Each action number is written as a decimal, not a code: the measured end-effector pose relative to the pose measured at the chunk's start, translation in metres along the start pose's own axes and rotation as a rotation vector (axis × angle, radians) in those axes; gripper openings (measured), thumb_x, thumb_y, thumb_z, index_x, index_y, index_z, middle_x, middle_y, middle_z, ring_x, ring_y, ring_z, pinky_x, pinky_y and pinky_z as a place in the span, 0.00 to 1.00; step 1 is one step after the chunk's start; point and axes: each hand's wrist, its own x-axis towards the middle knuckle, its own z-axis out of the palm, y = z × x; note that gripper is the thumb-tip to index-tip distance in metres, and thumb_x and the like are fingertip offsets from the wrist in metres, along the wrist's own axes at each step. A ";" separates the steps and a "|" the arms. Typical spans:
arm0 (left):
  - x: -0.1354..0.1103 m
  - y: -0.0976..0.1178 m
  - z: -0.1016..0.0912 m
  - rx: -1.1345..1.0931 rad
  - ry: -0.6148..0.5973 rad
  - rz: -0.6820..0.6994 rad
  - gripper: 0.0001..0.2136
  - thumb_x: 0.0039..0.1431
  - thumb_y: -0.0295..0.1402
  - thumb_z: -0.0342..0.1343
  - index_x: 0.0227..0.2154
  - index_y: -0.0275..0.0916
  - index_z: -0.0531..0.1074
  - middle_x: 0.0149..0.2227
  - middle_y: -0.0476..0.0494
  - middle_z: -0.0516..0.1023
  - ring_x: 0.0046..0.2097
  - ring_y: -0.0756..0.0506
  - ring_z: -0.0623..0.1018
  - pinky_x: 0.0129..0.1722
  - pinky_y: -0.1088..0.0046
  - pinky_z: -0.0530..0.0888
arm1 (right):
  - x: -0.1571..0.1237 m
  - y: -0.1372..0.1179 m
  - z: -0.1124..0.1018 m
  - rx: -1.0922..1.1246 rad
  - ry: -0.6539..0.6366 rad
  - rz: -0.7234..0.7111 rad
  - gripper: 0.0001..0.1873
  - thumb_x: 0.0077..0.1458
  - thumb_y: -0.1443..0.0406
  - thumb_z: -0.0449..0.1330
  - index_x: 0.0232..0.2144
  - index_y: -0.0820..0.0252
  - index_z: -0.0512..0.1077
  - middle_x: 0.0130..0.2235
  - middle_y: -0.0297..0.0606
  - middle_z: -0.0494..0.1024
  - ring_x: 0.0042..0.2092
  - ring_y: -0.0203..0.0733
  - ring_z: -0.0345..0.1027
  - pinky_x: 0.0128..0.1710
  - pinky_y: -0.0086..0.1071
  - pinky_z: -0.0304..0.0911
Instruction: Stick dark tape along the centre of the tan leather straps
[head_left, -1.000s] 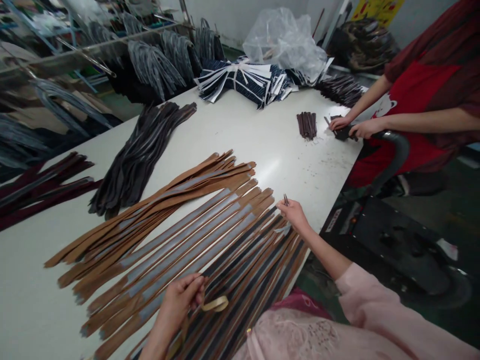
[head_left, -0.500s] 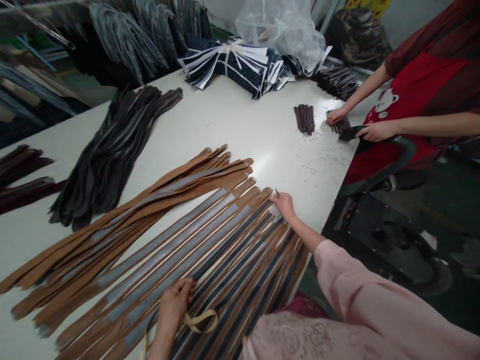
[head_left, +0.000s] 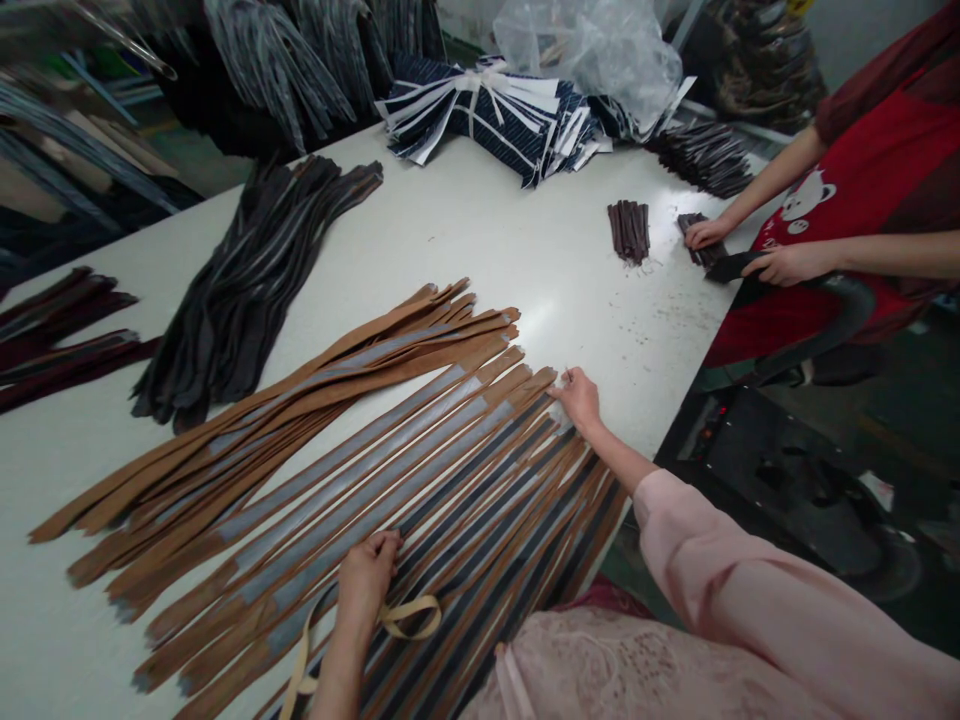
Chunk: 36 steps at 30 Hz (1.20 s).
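Note:
My left hand (head_left: 369, 568) is closed, with thumb and fingers pinching the lower part of a dark fabric strip (head_left: 480, 462). That strip runs straight up to my right hand (head_left: 580, 398), whose fingers are pinched at its far end. A tiny dark tip shows at the right fingertips, too small to name. Beside the strip lie brown strips with grey backing (head_left: 390, 470), laid side by side. Below it, more brown and dark strips (head_left: 517, 560) fan toward my body. A looped cream tape (head_left: 420, 617) lies by my left wrist.
A pile of brown strips (head_left: 330, 385) and a dark grey bundle (head_left: 255, 285) lie on the white table (head_left: 480, 235). Behind sits a tied navy-and-white bundle (head_left: 495, 115). At right, a co-worker in a red apron (head_left: 840, 180) handles short dark pieces (head_left: 701, 235) beside another small stack (head_left: 628, 230).
The view has shifted, so most things sit farther right. The dark pointed tip at my right fingers now shows less. Both hands keep their places along the dark strip.

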 end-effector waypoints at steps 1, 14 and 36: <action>-0.001 0.001 0.000 0.015 0.004 0.013 0.16 0.48 0.46 0.46 0.24 0.39 0.72 0.16 0.50 0.71 0.21 0.46 0.72 0.25 0.73 0.65 | -0.003 -0.004 -0.004 -0.017 0.013 -0.044 0.14 0.44 0.60 0.54 0.34 0.61 0.65 0.30 0.36 0.71 0.32 0.38 0.62 0.32 0.29 0.54; -0.021 -0.032 -0.023 -0.013 0.007 -0.048 0.16 0.46 0.47 0.47 0.24 0.39 0.72 0.12 0.52 0.68 0.20 0.46 0.71 0.22 0.73 0.64 | -0.058 -0.042 0.019 -0.287 -0.397 -0.322 0.13 0.46 0.55 0.57 0.28 0.58 0.67 0.29 0.37 0.73 0.33 0.39 0.66 0.30 0.28 0.52; -0.047 -0.142 -0.093 0.297 0.206 -0.163 0.15 0.46 0.46 0.47 0.20 0.42 0.71 0.20 0.46 0.73 0.28 0.43 0.72 0.28 0.73 0.62 | -0.097 -0.069 0.013 -0.461 -0.312 -0.467 0.15 0.49 0.57 0.54 0.37 0.59 0.66 0.37 0.44 0.74 0.40 0.45 0.67 0.35 0.33 0.57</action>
